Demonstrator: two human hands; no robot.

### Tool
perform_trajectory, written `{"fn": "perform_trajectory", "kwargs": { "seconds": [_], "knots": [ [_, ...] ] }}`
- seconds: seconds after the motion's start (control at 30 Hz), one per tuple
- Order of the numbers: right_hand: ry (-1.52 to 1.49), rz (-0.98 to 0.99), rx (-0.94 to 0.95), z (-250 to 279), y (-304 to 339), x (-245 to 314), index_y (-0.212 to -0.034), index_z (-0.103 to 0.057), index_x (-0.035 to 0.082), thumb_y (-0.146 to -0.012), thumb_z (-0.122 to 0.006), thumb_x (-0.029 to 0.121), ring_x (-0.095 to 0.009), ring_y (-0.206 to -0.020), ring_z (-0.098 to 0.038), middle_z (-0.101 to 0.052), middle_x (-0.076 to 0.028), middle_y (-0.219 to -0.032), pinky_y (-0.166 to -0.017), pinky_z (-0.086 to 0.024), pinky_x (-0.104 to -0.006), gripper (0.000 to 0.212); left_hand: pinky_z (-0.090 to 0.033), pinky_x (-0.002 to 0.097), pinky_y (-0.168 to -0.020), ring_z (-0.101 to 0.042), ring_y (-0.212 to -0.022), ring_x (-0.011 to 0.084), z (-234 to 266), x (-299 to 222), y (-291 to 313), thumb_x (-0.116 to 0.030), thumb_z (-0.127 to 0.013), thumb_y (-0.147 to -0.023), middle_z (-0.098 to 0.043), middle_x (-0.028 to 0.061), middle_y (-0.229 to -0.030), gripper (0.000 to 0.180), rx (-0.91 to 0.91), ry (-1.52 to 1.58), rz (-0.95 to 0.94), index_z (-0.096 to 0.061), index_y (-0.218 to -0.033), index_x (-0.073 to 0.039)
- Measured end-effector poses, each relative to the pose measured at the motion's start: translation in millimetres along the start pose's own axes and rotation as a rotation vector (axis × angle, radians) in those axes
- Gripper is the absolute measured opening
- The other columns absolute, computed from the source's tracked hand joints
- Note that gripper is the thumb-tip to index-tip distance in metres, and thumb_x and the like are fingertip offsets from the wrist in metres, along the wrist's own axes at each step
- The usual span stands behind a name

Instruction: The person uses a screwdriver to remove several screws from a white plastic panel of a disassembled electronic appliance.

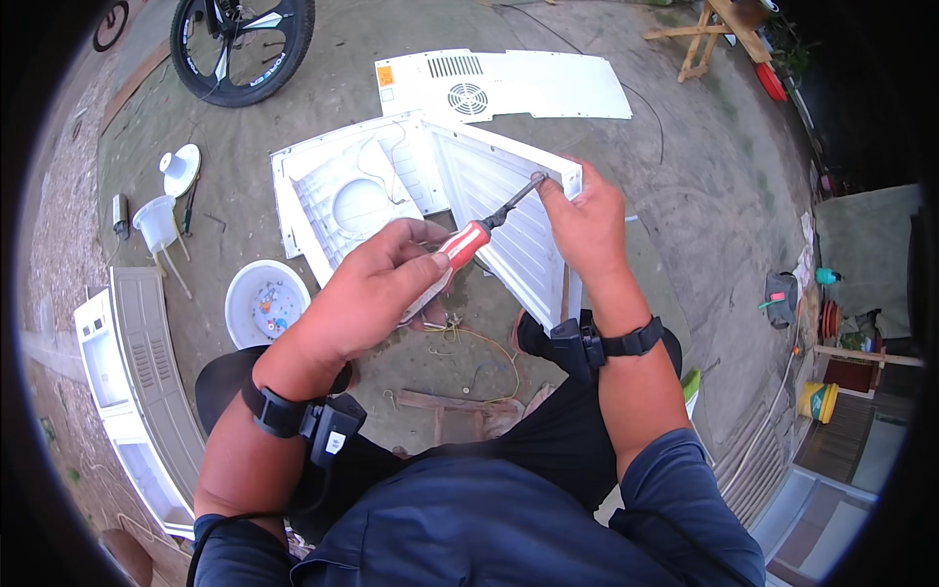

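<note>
My left hand [386, 279] is closed around the red and white handle of a screwdriver [468, 240]. Its dark shaft points up and right, and the tip reaches the top corner of a white ribbed panel [489, 186]. That corner is gripped by my right hand [589, 220], with the thumb close to the screwdriver tip. The panel joins a white appliance housing [303, 171] with a round opening inside, standing on the ground in front of me. Whether the tip sits in a screw is too small to tell.
Beyond the housing lies a flat white vented panel [548, 83]. A white basin [266, 303] with small parts stands left, near an upturned white tub [156, 223]. Far left is a larger grey-and-white casing [147, 362]; a bicycle wheel [245, 49] is behind. Loose wires [489, 357] lie between my feet.
</note>
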State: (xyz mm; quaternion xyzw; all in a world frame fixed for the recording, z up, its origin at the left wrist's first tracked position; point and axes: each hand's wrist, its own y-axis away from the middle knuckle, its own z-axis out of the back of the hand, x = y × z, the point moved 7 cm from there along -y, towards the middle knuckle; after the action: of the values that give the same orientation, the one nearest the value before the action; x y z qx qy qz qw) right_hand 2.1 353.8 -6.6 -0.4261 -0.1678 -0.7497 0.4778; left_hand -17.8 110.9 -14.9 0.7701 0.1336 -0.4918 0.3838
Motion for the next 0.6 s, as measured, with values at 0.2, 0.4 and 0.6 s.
{"fn": "perform_trajectory", "kwargs": {
  "seconds": [0.2,0.4,0.6],
  "knots": [
    [-0.012,-0.033,-0.003,0,1,4,-0.11,-0.07,0.001,-0.088,-0.074,0.022,-0.03,-0.082,-0.072,-0.074,-0.019,-0.09,-0.075,-0.054,-0.0366,0.031,-0.05,0.0274,-0.062,-0.062,-0.069,0.0132,-5,-9,-2,-0.018,-0.065,-0.096,-0.062,0.0064,-0.085,0.031,-0.009,0.174,-0.02,-0.055,-0.118,0.0],
    [0.054,0.029,0.088,-19,14,15,-0.111,-0.07,0.002,-0.086,-0.075,0.023,-0.037,-0.084,-0.071,-0.072,-0.022,-0.089,-0.075,-0.054,-0.0409,0.033,-0.049,0.0266,-0.067,-0.06,-0.077,0.0101,-7,-17,-24,-0.008,-0.075,-0.087,-0.064,0.0045,-0.086,0.027,-0.29,-0.095,-0.318,-0.053,-0.101,-0.003],
    [0.034,0.161,0.141,-41,29,19,-0.113,-0.068,0.002,-0.086,-0.071,0.019,-0.041,-0.087,-0.069,-0.071,-0.023,-0.092,-0.076,-0.054,-0.0447,0.032,-0.054,0.0333,-0.073,-0.066,-0.08,0.0171,-12,-17,-41,-0.01,-0.077,-0.083,-0.069,0.0124,-0.086,0.031,-0.46,-0.13,-0.4,-0.053,-0.097,0.003]
  ]
}}
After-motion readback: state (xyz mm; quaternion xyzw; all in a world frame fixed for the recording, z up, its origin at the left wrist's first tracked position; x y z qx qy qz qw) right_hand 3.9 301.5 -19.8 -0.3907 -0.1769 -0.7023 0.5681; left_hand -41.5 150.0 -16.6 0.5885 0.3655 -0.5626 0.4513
